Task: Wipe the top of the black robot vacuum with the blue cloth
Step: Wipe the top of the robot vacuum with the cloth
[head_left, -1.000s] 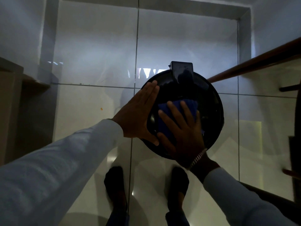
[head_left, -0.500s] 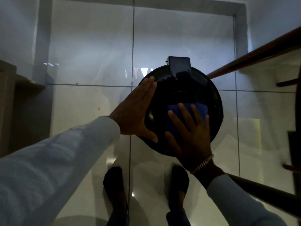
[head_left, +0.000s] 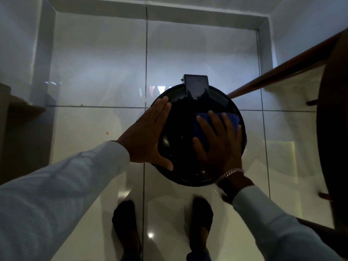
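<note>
The round black robot vacuum point(head_left: 180, 129) sits on the glossy tiled floor, with a raised black block at its far edge. My left hand point(head_left: 148, 136) lies flat with fingers together against the vacuum's left rim, holding nothing. My right hand point(head_left: 218, 144) is spread flat on the right half of the vacuum's top, pressing the blue cloth point(head_left: 201, 125) down under the palm and fingers. Most of the cloth is hidden beneath that hand; its far edge and left side stick out.
Dark wooden furniture point(head_left: 333, 129) with a slanted brown rail point(head_left: 278, 72) stands close on the right. A brown shelf edge point(head_left: 22, 108) juts in at the left. My two dark shoes point(head_left: 126, 223) stand just in front of the vacuum. A small orange speck point(head_left: 107, 133) lies on the tile.
My right hand has slid the blue cloth from the middle of the vacuum's top toward its right side. My left hand has stayed on the left rim.
</note>
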Demonstrator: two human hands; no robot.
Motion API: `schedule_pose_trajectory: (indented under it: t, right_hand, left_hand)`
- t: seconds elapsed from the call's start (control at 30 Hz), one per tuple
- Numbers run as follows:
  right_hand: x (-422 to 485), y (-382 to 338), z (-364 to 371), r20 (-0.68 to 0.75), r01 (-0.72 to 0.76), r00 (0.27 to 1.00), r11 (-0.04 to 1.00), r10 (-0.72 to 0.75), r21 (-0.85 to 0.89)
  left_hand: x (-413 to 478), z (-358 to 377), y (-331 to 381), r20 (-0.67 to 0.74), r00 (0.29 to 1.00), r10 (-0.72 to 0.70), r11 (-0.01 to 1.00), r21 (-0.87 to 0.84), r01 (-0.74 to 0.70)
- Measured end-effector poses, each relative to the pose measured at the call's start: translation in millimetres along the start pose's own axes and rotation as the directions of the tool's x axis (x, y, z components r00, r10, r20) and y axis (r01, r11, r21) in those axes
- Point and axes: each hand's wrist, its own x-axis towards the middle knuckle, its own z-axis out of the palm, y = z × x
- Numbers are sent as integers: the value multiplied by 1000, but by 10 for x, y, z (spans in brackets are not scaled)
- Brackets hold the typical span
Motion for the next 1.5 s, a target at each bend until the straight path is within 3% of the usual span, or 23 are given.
schedule_pose_trajectory:
  t: [0.1, 0.27, 0.4, 0.6, 0.73, 0.8, 0.93, 1.07, 1.17, 1.27, 1.37, 1.43, 1.5]
  right_hand:
    - [201, -146, 17, -30, -82, 996, 993, 85, 86]
    - [1, -202, 54, 33, 240, 970, 969, -242, 52]
    - [-425, 241, 19, 25, 262, 965, 965, -262, 30]
    - [219, 202, 54, -118, -36, 992, 987, 55, 160]
    - [44, 241, 119, -149, -42, 986, 980, 72, 196]
    - [-162, 341, 119, -150, -111, 976, 957, 155, 269]
    - [-389, 78, 198, -182, -353, 859, 812, 478, 464]
    - [-514, -449, 366, -171, -493, 773, 748, 611, 444]
    - [-682, -717, 492, -159, -430, 863, 862, 480, 269]
    - [-862, -565, 513, -105, -197, 972, 972, 210, 127]
    - [-903, -51, 374, -99, 39, 995, 995, -31, 88]
    - [-795, 232, 265, -132, 50, 991, 987, -30, 152]
    - [-641, 328, 195, -126, -102, 982, 953, 143, 285]
  left_hand:
    - [-4, 21, -6, -24, 1000, -1, 1000, 11, 1]
    - [-2, 25, -1, -37, 999, -1, 1000, 4, 1]
    - [-5, 19, 15, -32, 999, -17, 1000, -13, 16]
    - [10, 26, 34, -58, 998, 13, 1000, -2, -13]
    - [14, 35, 37, -54, 999, -4, 999, -37, 2]
    - [23, 17, 59, -41, 999, -5, 999, -46, 3]
    - [6, 17, 45, -57, 998, -19, 998, -59, 16]
    - [22, 49, 28, -62, 998, -32, 997, -77, 27]
    - [31, 49, 8, -61, 998, 8, 998, -59, -12]
    - [30, 35, -44, -53, 998, 34, 998, -44, -36]
    - [38, 10, -42, -37, 999, 12, 999, -37, -13]
    - [44, 10, -29, -31, 999, 18, 999, -34, -19]
    - [48, 22, -31, -29, 999, 31, 999, -39, -32]
